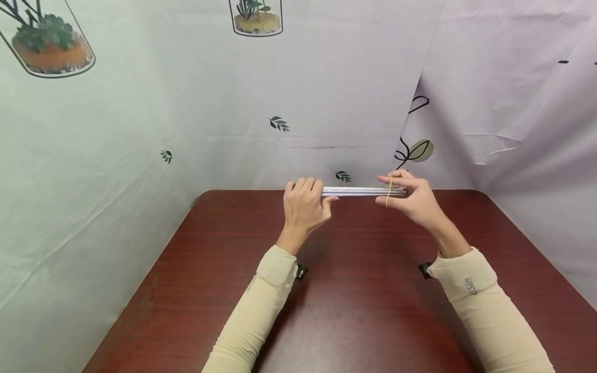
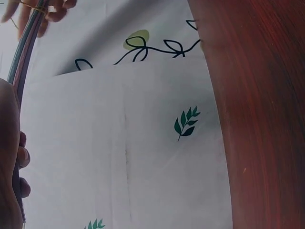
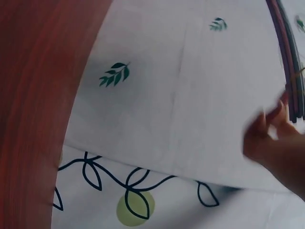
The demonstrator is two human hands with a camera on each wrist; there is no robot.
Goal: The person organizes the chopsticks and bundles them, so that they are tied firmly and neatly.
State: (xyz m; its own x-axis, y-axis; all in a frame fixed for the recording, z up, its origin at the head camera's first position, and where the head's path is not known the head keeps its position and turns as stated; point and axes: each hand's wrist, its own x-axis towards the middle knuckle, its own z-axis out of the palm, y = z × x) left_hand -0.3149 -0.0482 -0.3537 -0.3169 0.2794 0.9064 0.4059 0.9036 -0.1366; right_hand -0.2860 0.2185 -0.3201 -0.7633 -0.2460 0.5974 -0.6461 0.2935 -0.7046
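My left hand [image 1: 303, 203] grips one end of a bundle of long thin sticks [image 1: 354, 191], held level above the far part of the table. The sticks look pale in the head view, but darker, with green and reddish tones, in the left wrist view. Around the other end, my right hand [image 1: 415, 198] holds a yellowish rubber band [image 1: 389, 192] stretched between its spread fingers and thumb. The stick ends pass through this loop. In the right wrist view, the stick tips [image 3: 294, 107] lie just beyond the fingers, and part of the band is cut off by the frame edge.
A dark red wooden table [image 1: 345, 311] lies beneath both forearms. Pale cloth walls [image 1: 224, 103] with printed leaves and plants enclose its back and sides. The table's far edge runs just behind the hands. A small dark device [image 1: 301, 271] sits on each wrist.
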